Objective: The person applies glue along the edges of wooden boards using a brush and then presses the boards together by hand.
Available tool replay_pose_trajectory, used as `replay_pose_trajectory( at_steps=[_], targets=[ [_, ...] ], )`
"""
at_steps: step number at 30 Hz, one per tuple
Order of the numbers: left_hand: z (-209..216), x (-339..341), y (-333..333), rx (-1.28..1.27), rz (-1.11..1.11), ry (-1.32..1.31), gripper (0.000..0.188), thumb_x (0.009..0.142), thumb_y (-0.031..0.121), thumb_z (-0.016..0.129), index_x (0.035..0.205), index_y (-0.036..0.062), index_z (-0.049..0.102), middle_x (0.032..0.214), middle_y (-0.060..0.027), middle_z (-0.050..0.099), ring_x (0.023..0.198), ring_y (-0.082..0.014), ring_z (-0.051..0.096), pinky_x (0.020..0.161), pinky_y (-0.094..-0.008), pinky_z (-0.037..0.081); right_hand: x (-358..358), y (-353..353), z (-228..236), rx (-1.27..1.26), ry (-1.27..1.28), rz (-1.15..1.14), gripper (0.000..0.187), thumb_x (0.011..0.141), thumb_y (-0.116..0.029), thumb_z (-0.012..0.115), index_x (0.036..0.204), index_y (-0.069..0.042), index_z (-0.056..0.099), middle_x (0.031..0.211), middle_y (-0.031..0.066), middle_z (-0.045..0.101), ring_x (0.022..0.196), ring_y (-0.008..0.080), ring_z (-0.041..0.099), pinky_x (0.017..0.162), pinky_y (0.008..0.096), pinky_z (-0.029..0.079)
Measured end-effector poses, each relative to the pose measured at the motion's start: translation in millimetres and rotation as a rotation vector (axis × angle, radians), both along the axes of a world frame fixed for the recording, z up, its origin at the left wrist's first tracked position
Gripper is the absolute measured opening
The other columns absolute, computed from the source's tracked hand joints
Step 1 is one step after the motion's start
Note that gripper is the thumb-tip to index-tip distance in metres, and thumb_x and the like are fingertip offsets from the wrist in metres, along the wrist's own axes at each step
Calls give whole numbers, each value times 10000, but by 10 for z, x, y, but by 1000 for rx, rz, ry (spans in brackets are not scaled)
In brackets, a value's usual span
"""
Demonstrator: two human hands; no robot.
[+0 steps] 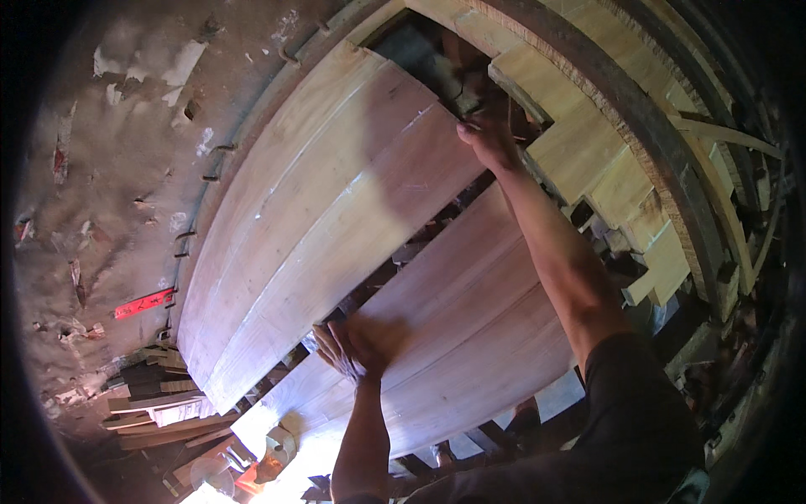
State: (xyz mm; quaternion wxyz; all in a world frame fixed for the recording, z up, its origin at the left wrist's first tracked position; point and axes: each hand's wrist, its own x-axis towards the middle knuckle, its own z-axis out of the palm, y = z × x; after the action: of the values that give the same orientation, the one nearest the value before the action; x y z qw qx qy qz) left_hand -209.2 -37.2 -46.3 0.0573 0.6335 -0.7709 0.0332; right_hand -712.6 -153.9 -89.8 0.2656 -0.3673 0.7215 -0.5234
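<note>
Two wide wooden panels of joined boards lie side by side with a dark gap between them. At the far panel (311, 218), my right hand (489, 141) grips the right end, thumb showing at the edge and the other fingers mostly hidden in shadow. My left hand (351, 349) rests at the inner edge of the near panel (470, 311), beside the gap, its fingers stretched out. Both panels have curved outer edges and pale streaks along their seams.
Light wooden boards (579, 151) and a curved, rough-edged timber (621, 126) stand at the right. A stained wall (126, 193) with bent metal hooks and a red strip (144, 303) is on the left. Wood scraps (159, 403) pile at lower left, near a bright light.
</note>
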Motion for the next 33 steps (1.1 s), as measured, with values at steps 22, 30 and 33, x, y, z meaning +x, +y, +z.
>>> replay_pose_trajectory(
  at_steps=[22, 30, 33],
  targets=[
    [-7, 35, -35, 52, 23, -62, 622, 1049, 446, 346, 1558, 97, 269, 1633, -212, 174, 1502, -397, 167, 1184, -585, 115, 2094, 19, 815, -176, 941, 544, 764, 809, -528, 682, 1351, -13, 526, 1355, 197, 460, 1317, 364, 363, 1131, 516, 245],
    [-59, -109, -150, 1, 26, 21, 646, 1022, 407, 426, 1558, 97, 242, 1618, -234, 202, 1498, -413, 176, 1172, -626, 97, 2040, 64, 964, -217, 869, 462, 526, 760, -237, 692, 1191, 49, 595, 1249, 221, 528, 1235, 372, 452, 1091, 479, 335],
    [-185, -41, -166, 28, 55, 44, 666, 979, 400, 515, 1518, 68, 308, 1571, -251, 289, 1482, -413, 208, 1166, -613, 143, 2477, 381, 879, -212, 764, 618, 292, 660, -157, 690, 878, 28, 630, 1037, 208, 586, 984, 338, 541, 981, 498, 396]
  ],
)
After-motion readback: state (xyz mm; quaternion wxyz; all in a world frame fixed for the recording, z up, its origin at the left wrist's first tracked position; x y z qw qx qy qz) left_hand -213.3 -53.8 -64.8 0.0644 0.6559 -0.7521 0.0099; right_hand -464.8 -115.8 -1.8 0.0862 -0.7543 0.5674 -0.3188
